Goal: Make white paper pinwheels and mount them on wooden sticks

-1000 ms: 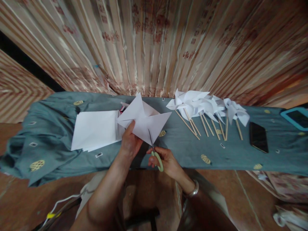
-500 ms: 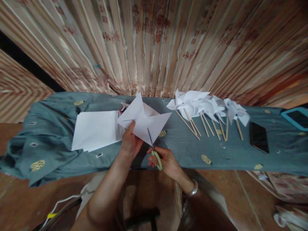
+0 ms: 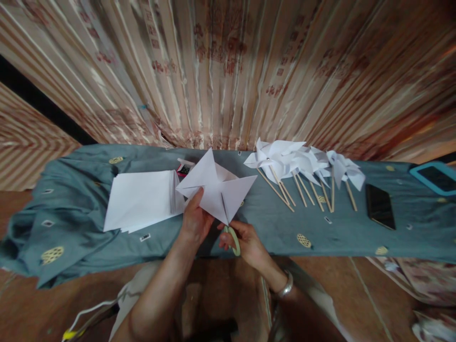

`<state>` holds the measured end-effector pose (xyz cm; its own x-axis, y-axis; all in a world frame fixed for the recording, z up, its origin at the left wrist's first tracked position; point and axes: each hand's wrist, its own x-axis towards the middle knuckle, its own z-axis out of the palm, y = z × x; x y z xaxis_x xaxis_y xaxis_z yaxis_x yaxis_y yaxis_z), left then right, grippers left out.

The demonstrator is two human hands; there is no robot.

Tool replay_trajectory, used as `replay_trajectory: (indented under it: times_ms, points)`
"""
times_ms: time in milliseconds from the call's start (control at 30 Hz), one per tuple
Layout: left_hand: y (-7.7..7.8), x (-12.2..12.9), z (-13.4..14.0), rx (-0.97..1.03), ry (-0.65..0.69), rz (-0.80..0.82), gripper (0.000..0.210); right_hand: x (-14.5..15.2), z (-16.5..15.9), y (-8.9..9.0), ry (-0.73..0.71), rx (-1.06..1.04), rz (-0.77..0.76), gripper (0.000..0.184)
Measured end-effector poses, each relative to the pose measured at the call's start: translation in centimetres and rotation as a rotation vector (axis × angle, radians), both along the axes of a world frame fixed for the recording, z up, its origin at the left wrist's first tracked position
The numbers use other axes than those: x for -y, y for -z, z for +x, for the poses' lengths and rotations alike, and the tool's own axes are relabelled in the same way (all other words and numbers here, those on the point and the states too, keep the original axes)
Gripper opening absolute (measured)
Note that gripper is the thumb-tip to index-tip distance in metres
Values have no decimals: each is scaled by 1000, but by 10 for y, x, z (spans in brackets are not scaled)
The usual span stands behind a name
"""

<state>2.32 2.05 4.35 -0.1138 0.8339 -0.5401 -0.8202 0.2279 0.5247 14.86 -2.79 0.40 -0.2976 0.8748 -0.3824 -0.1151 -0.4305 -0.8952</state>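
Observation:
My left hand [image 3: 196, 219] pinches a white square of paper [image 3: 213, 190], thumb on top and fingers beneath. Slits run inward from the paper's corners, and its points spread apart. Closed around the green handles of a pair of scissors [image 3: 233, 241] is my right hand [image 3: 247, 242]. The blades lie along the slit at the paper's near corner and look nearly closed. Just left of the held paper sits a stack of white paper [image 3: 140, 199]. Finished paper pinwheels [image 3: 281, 156] on wooden sticks lie in a row to the right.
A small pink-edged box [image 3: 185, 167] is behind the held paper. A black phone [image 3: 380, 206] and a blue-framed device [image 3: 436, 176] lie at the right. Grey-green patterned cloth [image 3: 270, 232] covers the narrow table, and a striped curtain [image 3: 221, 85] hangs behind it.
The scissor blades have closed further along the slit at the near corner. The view has tilted slightly, so everything on the table appears a little lower. My left hand keeps its hold.

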Motion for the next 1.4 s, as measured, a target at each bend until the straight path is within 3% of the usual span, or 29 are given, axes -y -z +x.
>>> replay_trajectory:
  times_ms: [367,767,1400]
  points:
    - [3,0,-1,13,-31,30,13,-1,-3,3,53,-13,-36,42]
    - [6,3,0,-15,75,34,16,-3,-2,2,56,-36,-3,36]
    - [5,4,5,-35,80,41,22,-3,-1,6,82,-28,14,35]
